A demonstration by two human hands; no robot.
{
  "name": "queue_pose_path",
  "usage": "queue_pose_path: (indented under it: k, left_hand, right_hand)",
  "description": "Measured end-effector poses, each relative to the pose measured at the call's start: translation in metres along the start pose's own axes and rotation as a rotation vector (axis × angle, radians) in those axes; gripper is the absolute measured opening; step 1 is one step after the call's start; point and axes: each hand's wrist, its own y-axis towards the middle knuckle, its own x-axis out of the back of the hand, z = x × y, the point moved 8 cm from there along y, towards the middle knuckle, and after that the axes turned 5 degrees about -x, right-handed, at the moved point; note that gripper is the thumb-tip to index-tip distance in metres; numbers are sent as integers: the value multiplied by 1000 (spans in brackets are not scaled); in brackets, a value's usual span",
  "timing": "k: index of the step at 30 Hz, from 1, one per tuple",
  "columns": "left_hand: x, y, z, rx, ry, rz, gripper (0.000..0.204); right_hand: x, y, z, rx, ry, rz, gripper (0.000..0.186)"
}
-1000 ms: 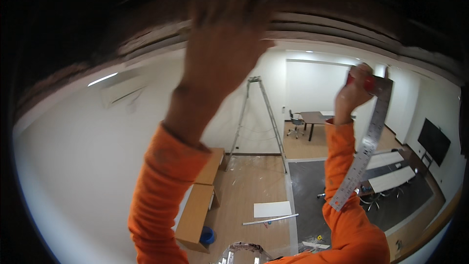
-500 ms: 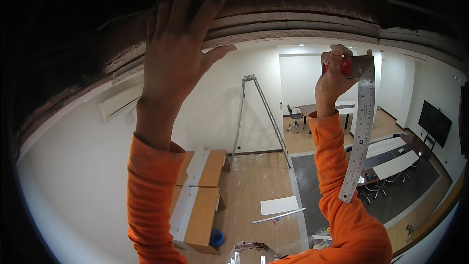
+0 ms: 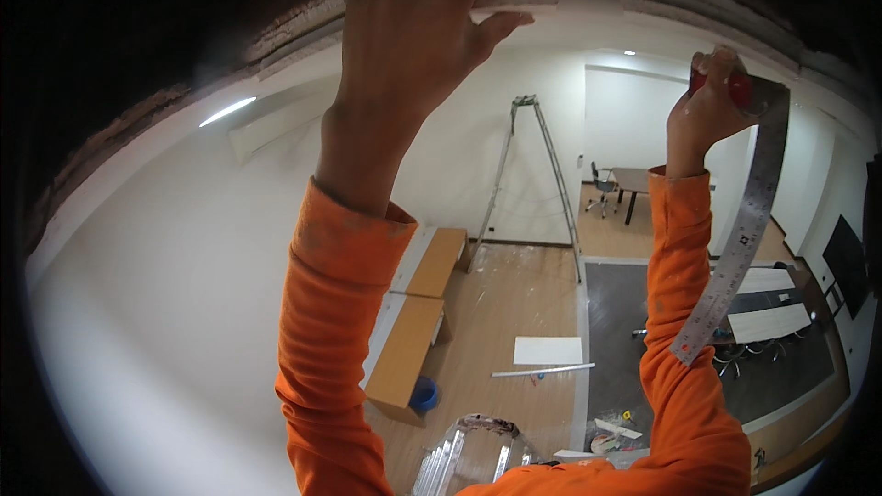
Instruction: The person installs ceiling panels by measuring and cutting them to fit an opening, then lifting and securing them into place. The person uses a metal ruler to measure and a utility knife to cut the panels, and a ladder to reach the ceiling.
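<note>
My left hand (image 3: pixel 404 55) is raised high with its fingers stretched and the thumb out to the side. It lies over the rough edge of the ceiling opening (image 3: pixel 303 32), and its fingertips run into the dark at the top. Whether it presses on the edge I cannot tell. Off to the right, my right hand (image 3: pixel 694 124) is closed round the short arm of a steel carpenter's square (image 3: pixel 749 211). A red part shows by the fingers. The square's long marked blade hangs down in front of my orange right sleeve (image 3: pixel 680 266).
Below me is the top of a stepladder (image 3: pixel 487 422). Another ladder (image 3: pixel 524 101) stands against the far wall. Wooden desks (image 3: pixel 404 349), a blue bin (image 3: pixel 424 393), a white sheet (image 3: pixel 548 350) and a long white strip (image 3: pixel 542 371) are on the floor. A long meeting table (image 3: pixel 767 321) stands right.
The view has swung, so the room and both arms sit further right in the picture. Both hands appear higher. The right hand keeps its hold on the square, and the left remains spread.
</note>
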Motion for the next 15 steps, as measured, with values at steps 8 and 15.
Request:
queue_pose_path:
  k: [8,15]
  left_hand:
    - [-4,4,5,-94,-51,-15,88]
    - [-15,27,-16,-327,221,104,73]
  right_hand:
    - [17,-35,-29,-299,264,-124,22]
    - [-9,-62,-32,-409,754,190,38]
